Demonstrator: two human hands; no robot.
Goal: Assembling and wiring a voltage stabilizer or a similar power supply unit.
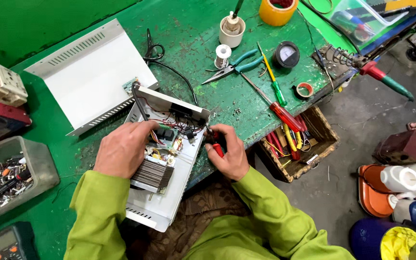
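On a scuffed green wooden workbench [193, 38], the left hand [123, 149] rests flat (nothing clasped) on an open white metal electronics chassis [162, 202]; just right, the right hand [229, 151] grips a red-handled screwdriver [217, 148].

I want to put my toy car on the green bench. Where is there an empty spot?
Bare green shows at the far left, behind the white cover, and in the strip between the black cable and the solder spool. It is crowded from the pliers to the screwdrivers, and where the left hand and right hand work on the open chassis.
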